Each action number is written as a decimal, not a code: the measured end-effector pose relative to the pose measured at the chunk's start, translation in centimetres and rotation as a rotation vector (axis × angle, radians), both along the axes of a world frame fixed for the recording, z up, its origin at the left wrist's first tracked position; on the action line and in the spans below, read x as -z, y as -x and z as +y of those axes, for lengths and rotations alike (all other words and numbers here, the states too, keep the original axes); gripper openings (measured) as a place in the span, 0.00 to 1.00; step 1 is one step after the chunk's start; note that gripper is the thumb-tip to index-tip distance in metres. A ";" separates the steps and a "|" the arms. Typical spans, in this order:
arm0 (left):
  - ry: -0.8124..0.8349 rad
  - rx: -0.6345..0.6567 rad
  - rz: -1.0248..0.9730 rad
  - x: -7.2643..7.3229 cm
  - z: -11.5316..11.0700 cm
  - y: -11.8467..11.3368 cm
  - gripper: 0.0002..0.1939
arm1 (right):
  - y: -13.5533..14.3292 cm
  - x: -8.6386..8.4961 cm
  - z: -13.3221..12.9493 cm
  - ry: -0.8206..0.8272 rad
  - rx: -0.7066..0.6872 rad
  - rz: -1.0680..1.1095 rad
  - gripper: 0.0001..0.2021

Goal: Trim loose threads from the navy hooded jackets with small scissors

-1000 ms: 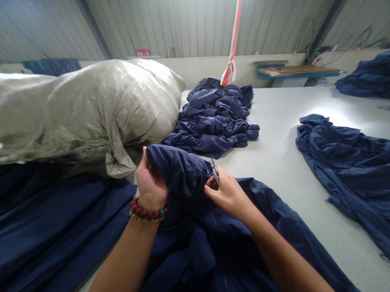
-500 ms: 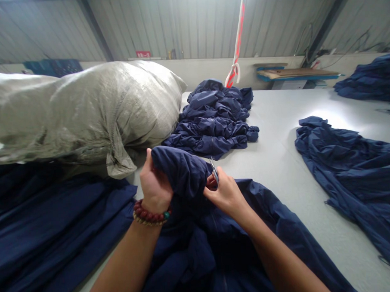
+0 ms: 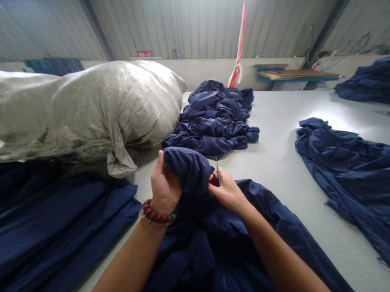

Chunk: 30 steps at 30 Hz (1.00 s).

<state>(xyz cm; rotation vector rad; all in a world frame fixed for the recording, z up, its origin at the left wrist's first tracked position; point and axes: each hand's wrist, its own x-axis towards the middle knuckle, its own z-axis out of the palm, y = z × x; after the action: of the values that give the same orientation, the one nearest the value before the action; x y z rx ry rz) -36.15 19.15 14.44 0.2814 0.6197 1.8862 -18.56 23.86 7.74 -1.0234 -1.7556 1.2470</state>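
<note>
A navy garment with a zip line down it lies bunched in front of me, one part of it raised between my hands. My left hand, a bead bracelet on its wrist, is closed on the left side of the raised part, its fingers hidden behind or inside the cloth. At the right side, my right hand is closed round small thread snips, whose thin blades point up and away. Its fingertips also touch the cloth there. Whether the blades are apart cannot be seen.
Large pale woven sacks stand at the left, with navy cloth before them. Crumpled navy garments lie just beyond my hands. Another garment lies on the pale table at right. A red-and-white cord hangs behind.
My left hand and the raised cloth have moved right, closer to my right hand. The snips have turned so their blades appear edge-on and more upright.
</note>
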 end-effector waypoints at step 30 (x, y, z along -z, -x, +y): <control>0.231 0.108 0.174 0.8 1.6 6.1 0.05 | -9.9 -9.0 0.5 0.482 -0.127 0.442 0.25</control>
<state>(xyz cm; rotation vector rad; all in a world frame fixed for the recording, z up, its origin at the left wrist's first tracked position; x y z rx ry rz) -42.25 20.74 13.62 0.3232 0.9146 1.6797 -8.64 24.39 16.74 -0.8102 -1.2196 1.8718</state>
